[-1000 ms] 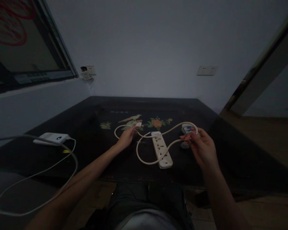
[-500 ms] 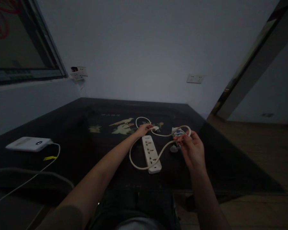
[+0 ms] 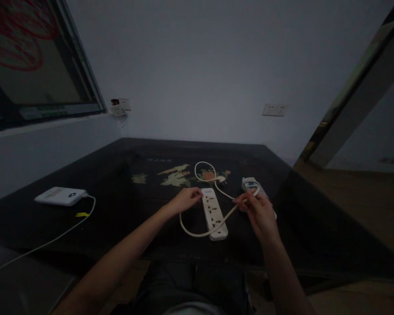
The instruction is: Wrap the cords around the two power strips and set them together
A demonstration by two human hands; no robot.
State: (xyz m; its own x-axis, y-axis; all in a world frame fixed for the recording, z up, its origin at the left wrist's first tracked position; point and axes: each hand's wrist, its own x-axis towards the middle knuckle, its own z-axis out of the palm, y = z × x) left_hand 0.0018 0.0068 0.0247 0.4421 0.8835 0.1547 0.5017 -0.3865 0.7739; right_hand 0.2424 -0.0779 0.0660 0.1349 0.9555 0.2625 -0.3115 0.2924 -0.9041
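A white power strip point(image 3: 213, 212) lies on the dark table, its sockets facing up. My left hand point(image 3: 186, 199) is at its far end with fingers pinched together, apparently on the cord where it meets the strip. My right hand point(image 3: 259, 212) is closed on a bent length of the white cord point(image 3: 197, 235), raised above the table right of the strip. The cord's plug point(image 3: 220, 179) rests beyond the strip, beside a loop of cord. Behind my right hand lies a white item with blue markings point(image 3: 248, 181), partly hidden, so its kind is unclear.
On the left of the table point(image 3: 144, 153) is a white power bank point(image 3: 59, 196) with a thin cable point(image 3: 68, 236) running off the front edge. A yellow tag point(image 3: 82, 215) is near that cable. Wall sockets point(image 3: 274, 110) are on the back wall; a window point(image 3: 46, 65) is at left.
My left hand has let go of the plug and moved back to the strip's far end. The plug now rests on the table. My right hand keeps the cord, its loop lower. The view has shifted slightly.
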